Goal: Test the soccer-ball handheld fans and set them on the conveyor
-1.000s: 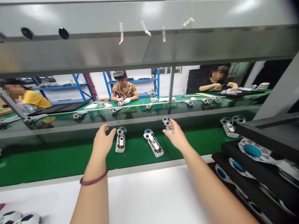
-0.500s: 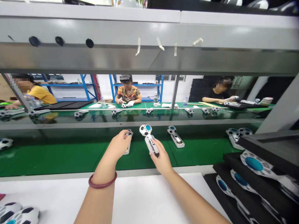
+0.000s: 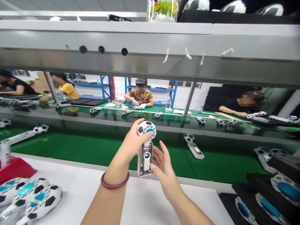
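Note:
A device with a football-patterned round head and a clear handle [image 3: 145, 161] is held upright over the near edge of the green belt. My left hand [image 3: 132, 140] grips its head, thumb across the blue centre and fingers behind. A small lit display shows on the handle. Beside the handle's right side, my right hand [image 3: 165, 168] has its fingers spread, with the thumb tip at the handle's lower edge. Another such device [image 3: 194, 147] lies on the belt [image 3: 93, 147] to the right.
Football-patterned pieces [image 3: 44, 200] and a red tray [image 3: 17, 170] occupy the near left of the white table [image 3: 138, 203]. Black foam trays [image 3: 228, 206] with pieces stand at right. A metal shelf beam [image 3: 145, 59] crosses above. Co-workers sit beyond the belt.
The view has shifted left. My left hand has brought a device up and nearer, held by its head. My right hand has let go of the device it held and opened beside this one.

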The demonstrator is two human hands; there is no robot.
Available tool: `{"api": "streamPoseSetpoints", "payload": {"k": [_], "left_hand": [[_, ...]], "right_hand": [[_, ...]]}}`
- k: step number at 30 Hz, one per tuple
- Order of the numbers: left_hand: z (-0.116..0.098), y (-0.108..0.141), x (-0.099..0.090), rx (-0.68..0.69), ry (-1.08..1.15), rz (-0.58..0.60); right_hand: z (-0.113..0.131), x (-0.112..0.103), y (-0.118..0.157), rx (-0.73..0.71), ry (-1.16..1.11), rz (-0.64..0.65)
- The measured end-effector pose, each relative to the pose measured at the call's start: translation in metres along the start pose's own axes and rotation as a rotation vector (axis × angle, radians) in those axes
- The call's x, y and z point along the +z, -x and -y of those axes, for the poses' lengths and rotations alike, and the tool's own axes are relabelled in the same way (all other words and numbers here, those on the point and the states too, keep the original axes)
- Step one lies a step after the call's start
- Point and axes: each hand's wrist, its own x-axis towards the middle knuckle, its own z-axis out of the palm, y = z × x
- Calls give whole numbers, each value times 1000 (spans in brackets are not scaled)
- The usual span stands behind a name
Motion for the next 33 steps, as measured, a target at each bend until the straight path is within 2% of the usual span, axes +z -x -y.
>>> {"api": "streamPoseSetpoints", "payload": {"k": [4,8,12,20,33], "left_hand": [[-12,7,-1,16,166,51],[-21,13,1,16,263,78],[-25,19,5,-12,330,147],[-25,22,4,-14,357,192],[-27,21,6,-19,360,207]], "right_hand": [[30,-5,-3,122,-34,77],[51,-5,3,176,79,199],[62,0,10,190,123,165],[67,0,11,232,124,183],[64,2,8,188,-27,206]]}}
